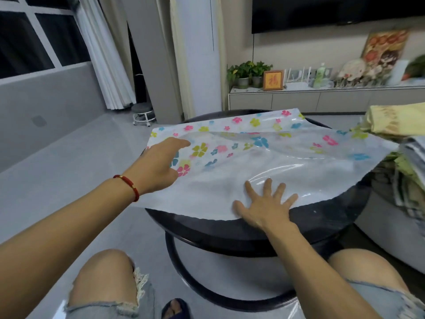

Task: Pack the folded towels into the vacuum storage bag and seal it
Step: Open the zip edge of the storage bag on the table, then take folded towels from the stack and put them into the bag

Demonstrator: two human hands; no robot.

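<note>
The vacuum storage bag (271,162), clear plastic printed with coloured flowers, lies spread across a round black table (230,229). My left hand (158,164) rests on the bag's left edge, its fingers reaching over the plastic; whether they pinch it is not plain. My right hand (266,203) lies flat with spread fingers, pressing the bag's near edge onto the table. A stack of folded towels (409,157), yellow, green and striped grey, stands at the right edge of view, touching the bag's right side.
A grey pouf (377,236) sits under the towels at the right. Behind the table runs a low TV cabinet (322,100) with plants and ornaments. A small stool (142,113) stands by the curtain. My knees are below the table's near rim.
</note>
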